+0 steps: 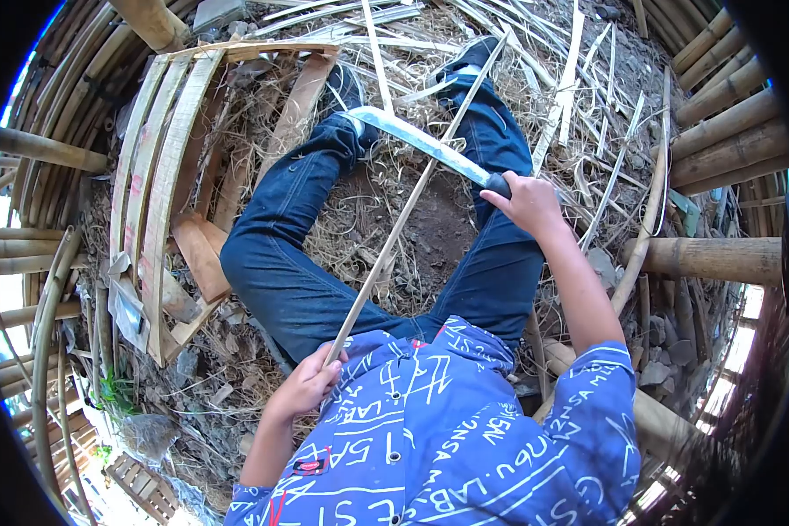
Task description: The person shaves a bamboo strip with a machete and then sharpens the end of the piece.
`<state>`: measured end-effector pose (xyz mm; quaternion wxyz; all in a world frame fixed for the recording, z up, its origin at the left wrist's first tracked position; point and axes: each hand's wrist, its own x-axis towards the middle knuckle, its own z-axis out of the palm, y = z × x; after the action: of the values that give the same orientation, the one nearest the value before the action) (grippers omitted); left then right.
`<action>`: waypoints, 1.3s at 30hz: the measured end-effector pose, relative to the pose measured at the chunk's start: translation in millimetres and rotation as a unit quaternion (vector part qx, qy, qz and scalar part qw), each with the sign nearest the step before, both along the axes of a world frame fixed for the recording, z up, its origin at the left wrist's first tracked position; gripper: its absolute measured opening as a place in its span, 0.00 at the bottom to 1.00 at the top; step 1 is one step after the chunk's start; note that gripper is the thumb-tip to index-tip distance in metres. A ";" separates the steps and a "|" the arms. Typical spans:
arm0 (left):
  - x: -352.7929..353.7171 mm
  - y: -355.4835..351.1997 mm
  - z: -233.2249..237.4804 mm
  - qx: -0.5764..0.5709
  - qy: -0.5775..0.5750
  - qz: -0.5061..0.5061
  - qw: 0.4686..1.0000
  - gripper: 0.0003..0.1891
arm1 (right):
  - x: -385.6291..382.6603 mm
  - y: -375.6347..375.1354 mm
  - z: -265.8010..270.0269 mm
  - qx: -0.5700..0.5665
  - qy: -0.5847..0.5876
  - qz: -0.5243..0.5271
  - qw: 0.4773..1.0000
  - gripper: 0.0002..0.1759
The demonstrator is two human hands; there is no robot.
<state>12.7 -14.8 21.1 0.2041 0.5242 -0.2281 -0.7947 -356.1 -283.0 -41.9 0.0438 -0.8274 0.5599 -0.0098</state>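
My right hand is closed around the dark handle of a machete, its long pale blade pointing to the upper left between my shins. Close to my waist, my left hand grips the lower end of a thin bamboo strip. The strip slants up and to the right, away from my body, and the blade crosses it near mid-length. My legs in dark jeans are spread on either side of the strip.
A slatted wooden crate lies to my left. Bamboo strips and shavings litter the ground ahead and to the right. Bamboo poles jut in from the right, and another pole from the left.
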 end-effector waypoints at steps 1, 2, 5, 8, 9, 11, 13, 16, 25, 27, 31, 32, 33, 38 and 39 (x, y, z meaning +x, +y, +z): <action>0.4 -0.6 2.9 -0.018 -0.018 -0.010 1.000 0.06 | -1.5 3.3 -1.7 -0.003 -0.018 0.000 1.000 0.34; 1.9 -0.8 2.4 -0.013 -0.018 -0.009 1.000 0.06 | -0.7 8.1 -1.5 0.002 -0.019 0.001 1.000 0.34; 3.6 -9.4 2.9 0.052 0.009 -0.005 0.999 0.06 | 5.6 29.0 -2.2 -0.012 -0.050 0.057 0.997 0.31; -8.2 -26.2 -2.0 0.033 -0.006 -0.052 0.998 0.09 | 27.9 54.7 -1.6 0.028 -0.093 0.062 0.993 0.30; -9.6 -31.7 1.1 0.052 0.012 -0.041 0.998 0.10 | 36.2 63.5 0.2 0.037 -0.112 0.059 0.991 0.30; -11.4 -37.4 1.0 0.043 0.018 -0.038 0.998 0.11 | 50.7 81.8 0.4 0.057 -0.154 0.053 0.985 0.29; -12.5 -43.0 2.3 0.020 0.003 -0.046 0.999 0.13 | 63.1 98.1 2.7 0.087 -0.191 0.046 0.977 0.29; -14.1 -43.9 -5.1 -0.012 -0.010 -0.046 0.999 0.14 | 82.7 121.0 11.6 0.156 -0.245 0.018 0.957 0.29; -28.4 -50.8 2.5 -0.042 -0.057 -0.058 0.996 0.15 | 113.2 162.8 26.6 0.241 -0.331 0.030 0.912 0.25; -30.0 -48.3 1.0 -0.041 -0.052 -0.056 0.996 0.16 | 111.8 160.4 26.4 0.238 -0.310 0.034 0.920 0.26; -29.3 -39.7 -11.8 -0.063 -0.008 -0.039 0.997 0.16 | 104.6 148.9 11.0 0.174 -0.260 0.056 0.948 0.30; -28.5 -38.7 -12.8 -0.070 -0.002 -0.043 0.997 0.17 | 101.4 144.0 7.9 0.157 -0.245 0.054 0.955 0.30; -28.7 -38.2 -10.6 -0.070 -0.001 -0.042 0.997 0.17 | 97.6 137.4 4.4 0.155 -0.237 0.037 0.958 0.30; -25.5 -31.0 -1.9 -0.056 0.045 -0.026 0.997 0.18 | 64.5 95.3 -13.4 0.175 -0.203 -0.058 0.962 0.31; -25.2 -29.7 -4.7 -0.056 0.045 -0.026 0.997 0.18 | 59.1 87.3 -13.7 0.187 -0.192 -0.071 0.961 0.31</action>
<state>-12.4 -44.6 16.4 0.2222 0.4700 -0.2760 -0.8084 -297.0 -195.7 -55.6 0.3037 -0.7451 0.5900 -0.0669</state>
